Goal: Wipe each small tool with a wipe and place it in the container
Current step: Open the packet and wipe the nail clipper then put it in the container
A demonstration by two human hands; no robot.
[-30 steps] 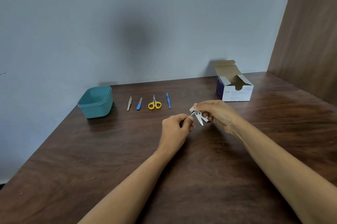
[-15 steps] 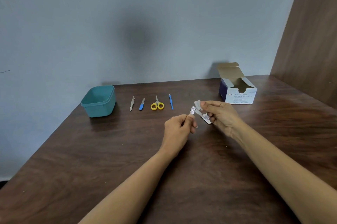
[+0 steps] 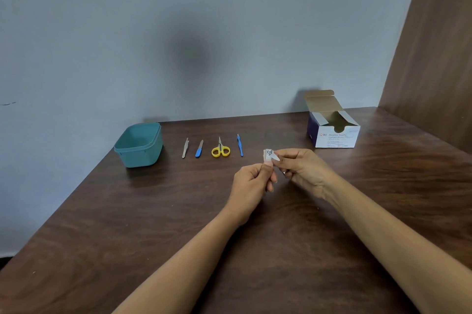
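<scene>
The nail clipper (image 3: 268, 155) is held above the surface (image 3: 281, 250), pinched in the left hand (image 3: 251, 182), so that the right hand (image 3: 304, 170), closed on a wipe (image 3: 275, 158), can rub it. The container (image 3: 139, 145) and four other tools are set apart, likely awaiting their turn.

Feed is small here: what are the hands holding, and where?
Left hand pinches the nail clipper's lower end; right hand holds a wipe against it.
</scene>
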